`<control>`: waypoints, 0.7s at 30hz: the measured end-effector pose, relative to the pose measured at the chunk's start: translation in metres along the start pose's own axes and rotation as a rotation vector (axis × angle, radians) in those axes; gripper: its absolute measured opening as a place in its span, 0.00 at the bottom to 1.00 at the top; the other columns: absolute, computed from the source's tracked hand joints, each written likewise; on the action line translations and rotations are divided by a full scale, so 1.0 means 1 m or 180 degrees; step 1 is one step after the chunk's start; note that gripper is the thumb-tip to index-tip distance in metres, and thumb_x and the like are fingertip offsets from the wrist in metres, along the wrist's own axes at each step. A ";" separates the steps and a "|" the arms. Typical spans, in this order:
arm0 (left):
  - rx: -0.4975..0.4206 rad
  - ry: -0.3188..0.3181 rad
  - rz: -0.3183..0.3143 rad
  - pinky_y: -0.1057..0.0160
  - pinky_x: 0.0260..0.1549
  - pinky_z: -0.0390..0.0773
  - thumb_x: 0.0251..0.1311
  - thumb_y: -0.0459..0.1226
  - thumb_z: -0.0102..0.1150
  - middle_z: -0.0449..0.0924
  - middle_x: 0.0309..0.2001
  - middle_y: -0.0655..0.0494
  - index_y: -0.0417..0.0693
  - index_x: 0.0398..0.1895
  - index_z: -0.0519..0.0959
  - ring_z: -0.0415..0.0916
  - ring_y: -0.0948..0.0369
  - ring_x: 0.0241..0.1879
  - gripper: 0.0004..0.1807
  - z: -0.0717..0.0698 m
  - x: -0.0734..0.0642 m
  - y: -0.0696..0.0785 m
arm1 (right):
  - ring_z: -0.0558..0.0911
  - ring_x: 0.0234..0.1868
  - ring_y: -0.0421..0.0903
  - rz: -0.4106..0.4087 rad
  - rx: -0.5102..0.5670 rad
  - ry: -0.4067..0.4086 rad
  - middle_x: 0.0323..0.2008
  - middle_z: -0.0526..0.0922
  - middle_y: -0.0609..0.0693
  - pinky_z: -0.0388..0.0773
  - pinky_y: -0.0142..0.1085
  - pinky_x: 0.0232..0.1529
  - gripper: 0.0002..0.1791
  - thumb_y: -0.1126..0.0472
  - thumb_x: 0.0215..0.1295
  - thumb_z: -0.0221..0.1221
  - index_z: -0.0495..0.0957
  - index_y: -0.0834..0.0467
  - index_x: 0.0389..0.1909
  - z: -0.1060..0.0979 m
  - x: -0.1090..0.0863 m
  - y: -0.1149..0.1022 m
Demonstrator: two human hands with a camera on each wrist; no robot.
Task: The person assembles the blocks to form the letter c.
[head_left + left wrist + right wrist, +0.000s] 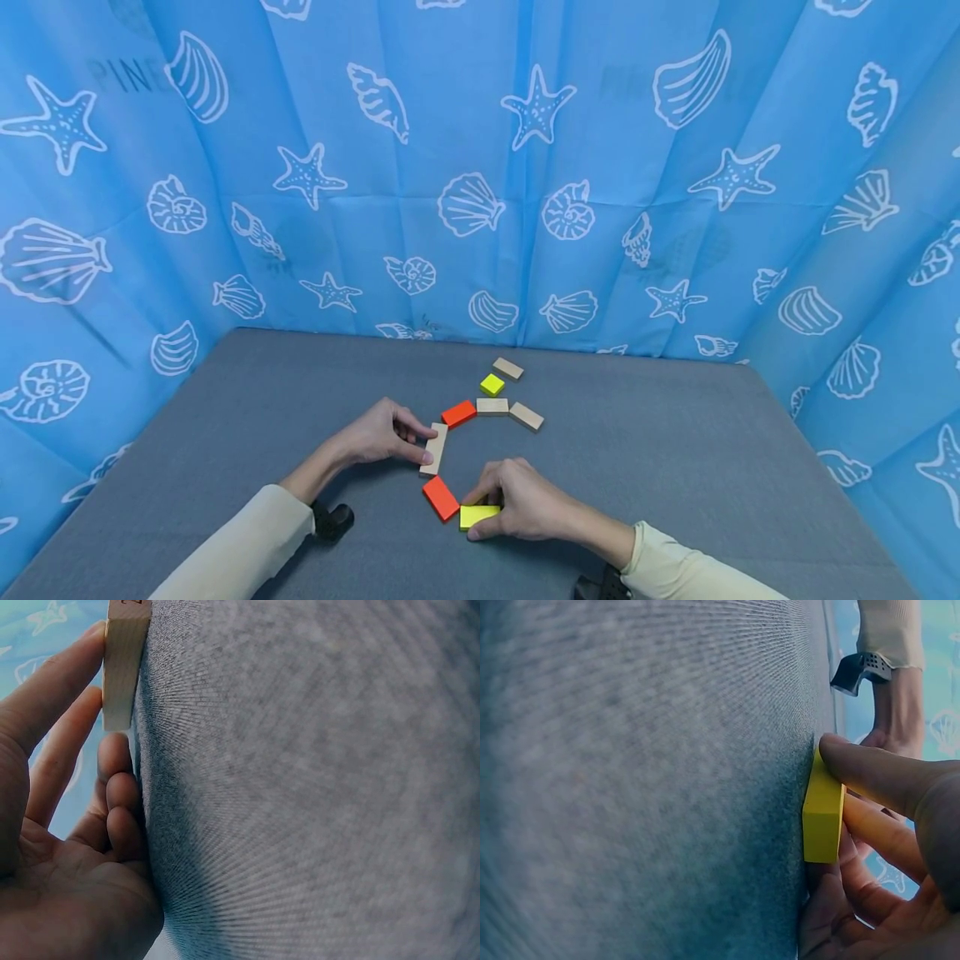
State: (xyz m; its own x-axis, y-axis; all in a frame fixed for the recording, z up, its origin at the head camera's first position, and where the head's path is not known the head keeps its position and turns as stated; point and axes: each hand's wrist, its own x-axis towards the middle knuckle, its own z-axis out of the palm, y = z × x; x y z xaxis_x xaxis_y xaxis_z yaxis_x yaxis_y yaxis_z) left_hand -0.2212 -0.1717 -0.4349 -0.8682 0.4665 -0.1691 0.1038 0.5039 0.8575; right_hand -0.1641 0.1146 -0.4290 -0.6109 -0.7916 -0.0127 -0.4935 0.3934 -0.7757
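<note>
My left hand (381,433) rests its thumb and a finger on the upper face of a plain wooden block (435,450). In the left wrist view, two fairly straight digits touch that block (124,671), while the other fingers curl below it. A yellow block (478,516) lies flat, pinched by my right hand (522,500) between thumb and fingers; the right wrist view shows the yellow block (823,817) close against the cloth. Between the two hands, a red block (441,498) lies at a slant, its lower corner beside the yellow one.
Beyond my left hand, the curve continues with another red block (459,413), a plain wooden block (492,407) and a slanted wooden one (527,417). Farther back lie a small yellow block (492,384) and a wooden block (508,368). A blue shell-patterned curtain (480,275) bounds the grey table (660,450).
</note>
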 end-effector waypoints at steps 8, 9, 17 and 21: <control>-0.0005 -0.0011 0.0017 0.64 0.28 0.69 0.49 0.39 0.81 0.78 0.31 0.54 0.49 0.47 0.90 0.73 0.56 0.31 0.20 0.000 0.000 -0.001 | 0.79 0.33 0.34 -0.0090 0.0086 -0.0004 0.36 0.82 0.36 0.76 0.31 0.31 0.19 0.44 0.56 0.74 0.89 0.44 0.48 0.012 0.008 0.045; -0.0005 -0.0009 0.0008 0.64 0.28 0.69 0.49 0.39 0.81 0.79 0.31 0.54 0.49 0.47 0.90 0.73 0.56 0.31 0.20 0.000 0.000 -0.001 | 0.79 0.33 0.33 -0.0111 0.0065 -0.0006 0.36 0.81 0.35 0.76 0.31 0.31 0.20 0.43 0.56 0.74 0.89 0.43 0.49 0.015 0.010 0.054; 0.0003 0.0015 -0.0052 0.63 0.28 0.69 0.48 0.40 0.81 0.79 0.31 0.53 0.51 0.47 0.90 0.73 0.56 0.31 0.20 0.000 0.002 -0.002 | 0.79 0.33 0.34 -0.0051 -0.0022 -0.0006 0.36 0.81 0.35 0.76 0.31 0.30 0.22 0.36 0.53 0.73 0.87 0.36 0.48 0.019 0.014 0.073; 0.0003 0.0017 -0.0043 0.63 0.27 0.69 0.48 0.39 0.81 0.79 0.31 0.53 0.51 0.47 0.90 0.73 0.56 0.31 0.19 0.000 0.002 -0.002 | 0.80 0.32 0.35 -0.0055 0.0071 0.0001 0.35 0.82 0.35 0.76 0.31 0.29 0.20 0.37 0.52 0.74 0.88 0.36 0.46 0.019 0.012 0.069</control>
State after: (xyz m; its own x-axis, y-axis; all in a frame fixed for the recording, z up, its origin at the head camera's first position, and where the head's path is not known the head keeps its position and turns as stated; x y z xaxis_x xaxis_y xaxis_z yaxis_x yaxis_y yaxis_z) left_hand -0.2229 -0.1722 -0.4369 -0.8722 0.4557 -0.1781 0.0923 0.5107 0.8548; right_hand -0.1942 0.1231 -0.4944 -0.6027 -0.7980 0.0010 -0.4901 0.3691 -0.7897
